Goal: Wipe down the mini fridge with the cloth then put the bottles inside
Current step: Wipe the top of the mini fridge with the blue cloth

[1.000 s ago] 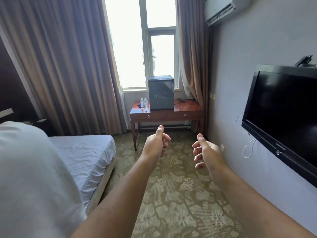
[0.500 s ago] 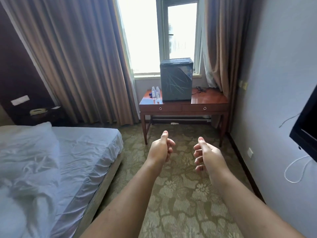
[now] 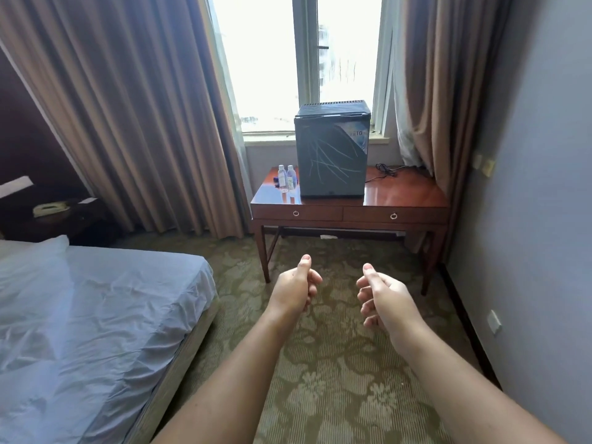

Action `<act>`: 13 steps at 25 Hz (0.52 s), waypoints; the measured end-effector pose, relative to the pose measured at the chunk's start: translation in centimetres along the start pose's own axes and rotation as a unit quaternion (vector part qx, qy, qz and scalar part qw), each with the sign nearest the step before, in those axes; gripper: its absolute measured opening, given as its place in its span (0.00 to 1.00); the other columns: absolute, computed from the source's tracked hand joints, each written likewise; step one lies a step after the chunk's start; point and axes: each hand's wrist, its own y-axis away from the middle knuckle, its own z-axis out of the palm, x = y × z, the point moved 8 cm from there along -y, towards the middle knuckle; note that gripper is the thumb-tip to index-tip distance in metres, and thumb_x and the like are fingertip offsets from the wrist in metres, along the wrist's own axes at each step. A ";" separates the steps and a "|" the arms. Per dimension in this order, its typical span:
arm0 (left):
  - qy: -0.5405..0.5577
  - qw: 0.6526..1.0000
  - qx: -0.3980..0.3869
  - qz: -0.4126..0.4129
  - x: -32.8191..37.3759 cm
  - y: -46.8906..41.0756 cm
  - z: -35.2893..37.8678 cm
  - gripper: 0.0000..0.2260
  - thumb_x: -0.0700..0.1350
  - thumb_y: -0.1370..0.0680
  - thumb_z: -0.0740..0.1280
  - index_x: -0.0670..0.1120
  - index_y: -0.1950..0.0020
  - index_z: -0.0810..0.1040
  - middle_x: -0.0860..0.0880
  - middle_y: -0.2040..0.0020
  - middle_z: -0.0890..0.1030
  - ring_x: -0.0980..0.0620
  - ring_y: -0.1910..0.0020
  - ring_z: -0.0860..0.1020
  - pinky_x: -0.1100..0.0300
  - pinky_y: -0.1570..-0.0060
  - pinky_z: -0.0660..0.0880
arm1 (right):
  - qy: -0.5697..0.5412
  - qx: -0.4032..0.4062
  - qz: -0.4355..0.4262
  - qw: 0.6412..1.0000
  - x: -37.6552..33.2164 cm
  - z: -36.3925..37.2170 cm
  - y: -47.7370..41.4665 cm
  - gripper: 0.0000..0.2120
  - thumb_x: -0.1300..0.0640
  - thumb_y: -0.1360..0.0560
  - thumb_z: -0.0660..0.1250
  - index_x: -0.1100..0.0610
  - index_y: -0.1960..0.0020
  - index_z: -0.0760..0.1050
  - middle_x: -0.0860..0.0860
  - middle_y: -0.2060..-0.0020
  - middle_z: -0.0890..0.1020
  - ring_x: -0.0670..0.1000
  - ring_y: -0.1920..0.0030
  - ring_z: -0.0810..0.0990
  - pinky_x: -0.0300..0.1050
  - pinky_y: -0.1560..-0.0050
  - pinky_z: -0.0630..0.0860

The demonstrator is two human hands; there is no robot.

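The dark boxy mini fridge (image 3: 333, 152) sits on the reddish wooden two-drawer desk (image 3: 407, 193), with the tall glass window (image 3: 262, 59) right behind it. Two small clear plastic bottles (image 3: 286, 178) stand just left of it on the same top. The white-sheeted bed (image 3: 96, 315) lies off to the left, nearer us.

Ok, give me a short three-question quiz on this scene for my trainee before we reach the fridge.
1. True or false: the mini fridge door is shut.
2. Where do the bottles stand? A) on top of the mini fridge B) on the desk, left of the mini fridge in the view C) inside the mini fridge
3. What do the left hand and the right hand hold?
Key: 1 true; 2 B; 3 nothing.
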 end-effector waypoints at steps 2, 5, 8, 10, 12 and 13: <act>0.007 1.000 0.001 0.002 -0.2 -6.4 -0.7 0.24 0.61 0.17 0.57 0.46 0.61 0.80 0.52 0.71 0.74 0.56 0.75 0.69 0.63 0.73 0.66 | 0.016 0.002 0.000 1.000 -0.2 1.9 -5.5 0.21 0.42 0.18 0.63 0.60 0.52 0.81 0.52 0.64 0.79 0.50 0.69 0.76 0.46 0.70 0.77; 0.010 1.000 0.003 -0.006 0.6 -16.6 -2.2 0.24 0.61 0.17 0.57 0.46 0.60 0.79 0.53 0.71 0.74 0.57 0.75 0.69 0.63 0.73 0.66 | 0.037 0.006 0.006 0.999 -1.0 5.3 -14.6 0.21 0.43 0.17 0.63 0.61 0.51 0.81 0.52 0.65 0.78 0.49 0.70 0.76 0.46 0.69 0.77; 0.002 1.000 0.000 -0.007 3.2 -24.8 -3.9 0.24 0.60 0.16 0.56 0.45 0.60 0.80 0.53 0.71 0.74 0.58 0.76 0.69 0.63 0.72 0.66 | 0.055 0.007 0.014 0.998 -3.5 8.1 -22.4 0.20 0.43 0.18 0.63 0.60 0.52 0.81 0.51 0.65 0.78 0.49 0.70 0.76 0.46 0.68 0.77; 0.008 1.000 0.007 -0.010 4.6 -30.4 -5.3 0.24 0.61 0.16 0.56 0.46 0.60 0.80 0.53 0.71 0.75 0.58 0.75 0.70 0.64 0.72 0.67 | 0.056 0.007 0.010 0.998 -5.5 9.7 -28.2 0.20 0.43 0.18 0.63 0.59 0.52 0.81 0.51 0.65 0.78 0.48 0.71 0.75 0.46 0.68 0.77; 0.016 0.999 0.020 -0.019 5.4 -35.4 -6.4 0.24 0.61 0.17 0.56 0.46 0.60 0.80 0.53 0.71 0.75 0.57 0.75 0.70 0.62 0.70 0.67 | 0.049 0.006 0.011 0.999 -7.0 11.3 -33.0 0.19 0.43 0.18 0.63 0.58 0.52 0.81 0.50 0.66 0.78 0.48 0.71 0.75 0.45 0.69 0.76; 0.016 0.999 0.025 -0.023 5.5 -37.8 -6.4 0.25 0.61 0.17 0.56 0.46 0.60 0.81 0.53 0.71 0.75 0.57 0.74 0.70 0.62 0.70 0.67 | 0.047 0.004 0.012 0.999 -7.3 12.0 -35.4 0.19 0.43 0.18 0.63 0.58 0.52 0.81 0.50 0.66 0.78 0.48 0.72 0.74 0.44 0.70 0.75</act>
